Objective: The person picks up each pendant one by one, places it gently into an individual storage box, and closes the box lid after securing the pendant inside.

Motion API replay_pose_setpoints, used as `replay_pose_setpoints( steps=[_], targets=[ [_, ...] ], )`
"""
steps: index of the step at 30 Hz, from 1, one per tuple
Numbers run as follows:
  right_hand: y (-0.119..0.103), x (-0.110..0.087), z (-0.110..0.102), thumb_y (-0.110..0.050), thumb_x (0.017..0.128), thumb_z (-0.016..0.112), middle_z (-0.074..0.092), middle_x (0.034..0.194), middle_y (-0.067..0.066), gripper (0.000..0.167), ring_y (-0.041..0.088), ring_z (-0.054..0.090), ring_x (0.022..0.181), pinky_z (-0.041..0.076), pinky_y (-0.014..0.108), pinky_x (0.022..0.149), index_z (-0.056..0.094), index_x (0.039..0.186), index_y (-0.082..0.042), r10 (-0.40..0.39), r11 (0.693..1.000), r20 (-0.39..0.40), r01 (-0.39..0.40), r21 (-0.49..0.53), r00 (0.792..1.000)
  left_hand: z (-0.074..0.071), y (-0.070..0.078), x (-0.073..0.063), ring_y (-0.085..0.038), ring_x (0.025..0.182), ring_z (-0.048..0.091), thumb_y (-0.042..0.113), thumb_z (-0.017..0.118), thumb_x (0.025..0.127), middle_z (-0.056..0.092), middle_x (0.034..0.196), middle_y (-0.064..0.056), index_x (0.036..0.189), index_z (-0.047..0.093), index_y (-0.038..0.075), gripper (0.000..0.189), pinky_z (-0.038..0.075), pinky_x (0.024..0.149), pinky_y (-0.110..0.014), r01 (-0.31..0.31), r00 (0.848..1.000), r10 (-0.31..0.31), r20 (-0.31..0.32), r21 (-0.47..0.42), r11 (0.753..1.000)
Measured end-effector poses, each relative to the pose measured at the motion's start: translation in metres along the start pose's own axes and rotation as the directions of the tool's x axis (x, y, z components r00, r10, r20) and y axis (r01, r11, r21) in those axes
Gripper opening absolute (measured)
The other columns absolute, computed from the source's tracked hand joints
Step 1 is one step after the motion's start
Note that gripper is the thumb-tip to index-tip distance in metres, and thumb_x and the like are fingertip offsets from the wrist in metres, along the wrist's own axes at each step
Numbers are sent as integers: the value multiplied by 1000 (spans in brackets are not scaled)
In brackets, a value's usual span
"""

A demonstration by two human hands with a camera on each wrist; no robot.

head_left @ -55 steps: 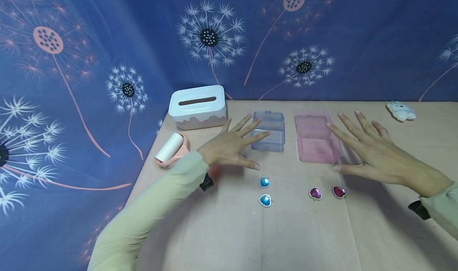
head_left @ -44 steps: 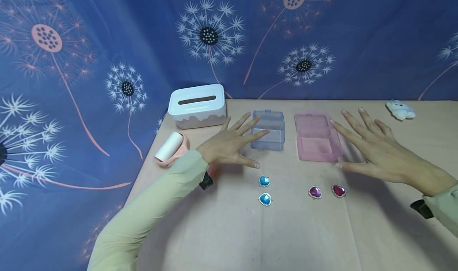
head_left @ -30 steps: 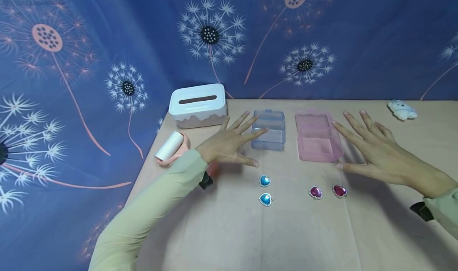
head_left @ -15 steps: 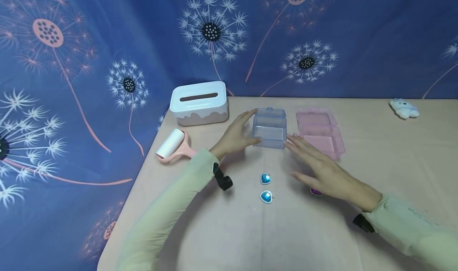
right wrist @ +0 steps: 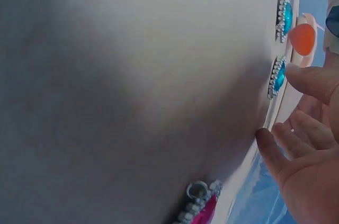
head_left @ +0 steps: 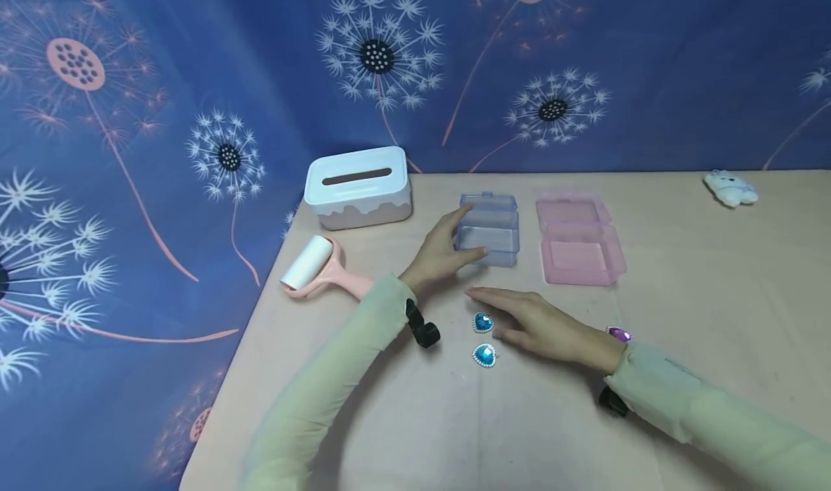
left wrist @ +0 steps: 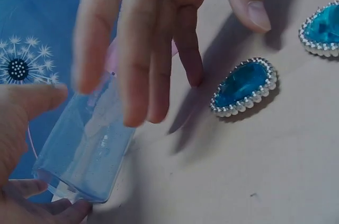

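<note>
In the head view a clear blue box (head_left: pixel 493 239) lies with its lid tipped back. My left hand (head_left: pixel 435 257) is at its left side, thumb and forefinger spread and overlapping the box. My right hand (head_left: pixel 542 325) reaches leftward with long, loose fingers, holding nothing. Its thumb tip comes right beside the farther of two blue heart-shaped gem charms (head_left: pixel 482 322); the nearer blue charm (head_left: pixel 485 355) lies below. White beads edge each one, as the blue charm (left wrist: pixel 244 87) in the left wrist view shows. One pink charm (head_left: pixel 619 333) peeks out behind the right sleeve; the other is hidden.
An open pink box (head_left: pixel 584 260) stands right of the blue one. Further left are a white tissue box (head_left: pixel 357 188) and a lint roller (head_left: pixel 308 264) with a pink handle, partly behind the left sleeve. A small white plush toy (head_left: pixel 730 188) sits at the back right.
Both hands were spread wide and held apart. My left hand has drawn in to the blue box; my right hand has swung left past the pink box to the blue charms.
</note>
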State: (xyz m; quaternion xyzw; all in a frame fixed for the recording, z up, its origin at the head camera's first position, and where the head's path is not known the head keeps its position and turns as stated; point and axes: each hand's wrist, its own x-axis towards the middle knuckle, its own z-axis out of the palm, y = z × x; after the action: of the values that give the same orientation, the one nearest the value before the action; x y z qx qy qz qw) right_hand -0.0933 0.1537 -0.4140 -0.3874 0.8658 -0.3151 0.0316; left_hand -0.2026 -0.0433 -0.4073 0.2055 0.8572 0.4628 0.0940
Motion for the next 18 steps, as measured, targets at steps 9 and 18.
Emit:
replay_pose_setpoints(
  steps=[9,18],
  targets=[
    [0,10,0,-5,86,69,67,124,7,28,29,56,125,44,47,106,69,115,-8,-30,995,121,40,-86,992,1,-2,0,-29,142,35,31,76,84,31,156,-12,154,22,11,90,34,115,-40,74,997,-72,-27,75,994],
    [1,12,-1,-7,83,73,70,111,2,21,23,61,117,48,41,102,72,104,-10,-87,982,105,103,-156,991,1,0,3,-29,143,34,33,78,82,33,156,-14,154,22,8,94,33,116,-40,88,996,-86,-24,90,992]
  ],
)
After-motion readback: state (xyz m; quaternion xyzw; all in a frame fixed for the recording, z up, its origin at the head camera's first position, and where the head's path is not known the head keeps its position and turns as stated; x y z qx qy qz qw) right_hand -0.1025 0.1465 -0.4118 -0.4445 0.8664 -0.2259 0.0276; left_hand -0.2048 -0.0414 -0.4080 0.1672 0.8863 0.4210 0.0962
